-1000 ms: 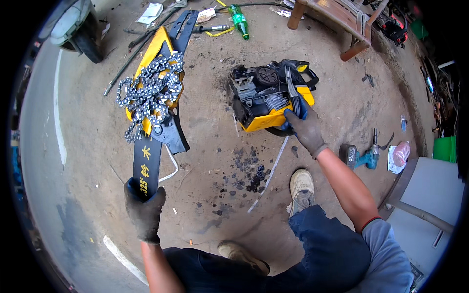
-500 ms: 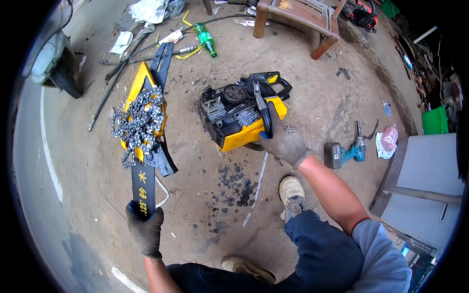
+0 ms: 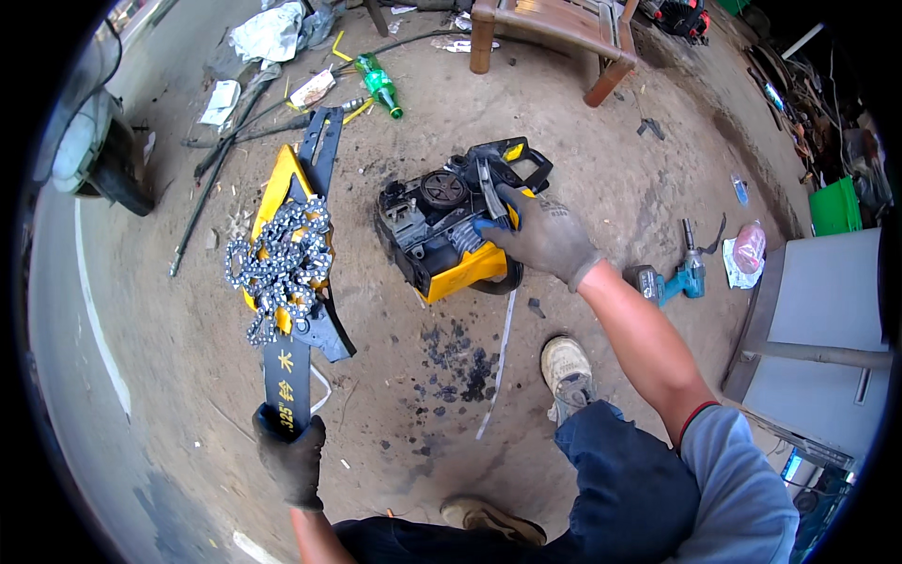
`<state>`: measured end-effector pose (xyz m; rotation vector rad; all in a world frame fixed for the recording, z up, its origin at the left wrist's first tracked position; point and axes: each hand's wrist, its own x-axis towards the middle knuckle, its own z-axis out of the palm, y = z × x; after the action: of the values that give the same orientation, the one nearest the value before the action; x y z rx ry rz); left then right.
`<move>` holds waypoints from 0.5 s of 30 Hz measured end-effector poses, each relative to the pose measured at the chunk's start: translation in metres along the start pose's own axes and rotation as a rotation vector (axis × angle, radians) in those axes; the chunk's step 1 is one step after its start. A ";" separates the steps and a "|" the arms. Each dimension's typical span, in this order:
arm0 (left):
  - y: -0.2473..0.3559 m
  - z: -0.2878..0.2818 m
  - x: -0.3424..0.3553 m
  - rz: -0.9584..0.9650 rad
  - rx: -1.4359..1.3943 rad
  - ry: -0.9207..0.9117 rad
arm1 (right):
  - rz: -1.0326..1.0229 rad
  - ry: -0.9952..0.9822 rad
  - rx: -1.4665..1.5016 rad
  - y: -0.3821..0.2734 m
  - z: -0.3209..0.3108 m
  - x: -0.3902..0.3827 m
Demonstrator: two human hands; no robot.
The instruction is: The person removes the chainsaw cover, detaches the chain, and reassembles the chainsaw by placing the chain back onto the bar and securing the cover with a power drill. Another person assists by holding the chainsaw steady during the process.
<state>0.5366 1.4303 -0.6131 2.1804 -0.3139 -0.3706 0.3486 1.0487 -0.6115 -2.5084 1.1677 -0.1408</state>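
Grey-gloved, the left hand (image 3: 293, 461) is closed around the near end of a dark guide bar (image 3: 287, 371), some of its fingers hidden from view. Beyond that grip, a heap of loose saw chain (image 3: 282, 256) lies over a yellow cover (image 3: 280, 179) at the bar's far part; it looks apt to slide, so the bar is best held level, with no twist of the wrist. To the right sits the chainsaw body (image 3: 413, 226), on the concrete floor (image 3: 395, 362) or just above it, I cannot tell which. The right hand (image 3: 550, 235) is wrapped about its dark handle (image 3: 489, 193); a full grip there should stop the other end from dipping, with fingertips well off the bare metal fins (image 3: 465, 237). Past the right forearm lies a teal cordless driver (image 3: 691, 275). Farther out are a green bottle (image 3: 379, 85) and a brown chair (image 3: 554, 19).
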 end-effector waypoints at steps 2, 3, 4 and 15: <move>0.001 -0.004 -0.004 -0.002 0.004 0.006 | -0.017 -0.015 0.127 -0.007 -0.002 -0.016; 0.001 -0.004 -0.004 -0.003 0.001 0.004 | -0.015 -0.050 0.215 -0.012 -0.004 -0.026; 0.002 -0.004 -0.003 0.001 -0.028 -0.009 | -0.002 -0.070 0.300 -0.017 -0.005 -0.037; 0.018 0.011 -0.003 0.064 0.045 -0.093 | -0.327 -0.382 0.522 -0.073 0.015 -0.124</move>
<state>0.5280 1.4126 -0.6040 2.1954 -0.4462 -0.4342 0.3241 1.1893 -0.5902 -2.1095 0.4847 -0.0388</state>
